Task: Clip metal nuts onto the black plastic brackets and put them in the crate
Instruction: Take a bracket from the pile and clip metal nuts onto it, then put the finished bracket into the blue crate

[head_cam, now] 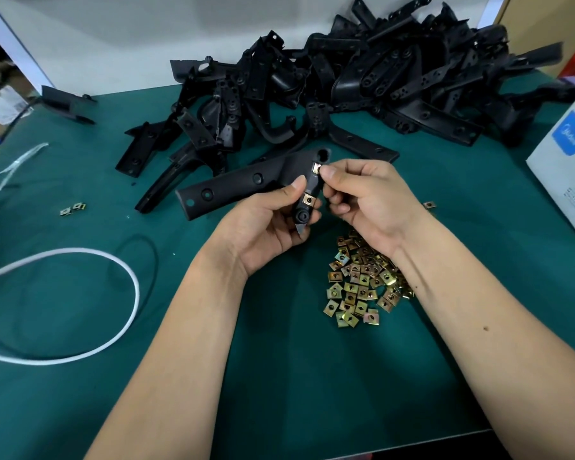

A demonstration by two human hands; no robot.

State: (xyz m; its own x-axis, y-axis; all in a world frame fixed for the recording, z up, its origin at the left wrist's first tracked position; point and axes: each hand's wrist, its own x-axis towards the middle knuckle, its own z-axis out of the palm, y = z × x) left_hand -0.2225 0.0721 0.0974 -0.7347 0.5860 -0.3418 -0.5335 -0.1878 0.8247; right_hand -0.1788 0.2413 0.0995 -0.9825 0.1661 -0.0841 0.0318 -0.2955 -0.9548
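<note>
Two bare forearms reach up from the near edge of the green mat (279, 376) and meet above its middle. Taking the heap of metal nuts (362, 280) as the mark: the left hand (263, 227) is up and to the left of it, fingers curled round one black bracket (246, 187), thumb laid along the bracket's narrow end. One nut (308, 199) already sits clipped on that end, beside the thumb. The right hand (372, 200) hovers directly beyond the heap — thumb and forefinger pinch a second nut (317, 168) against the bracket's edge, just above the first; its other fingers are folded in, and whether they hold more nuts cannot be told.

Far beyond the heap, against the white wall, lies a big tangled pile of brackets (362, 81). A single stray nut (429, 204) lies just right of the right hand. Well to the left of the heap a white cord (127, 277) loops over the mat, and farther up-left two loose nuts (73, 209) lie together. Right of the heap, at the mat's edge, stands a white box (565, 167) with a blue label.
</note>
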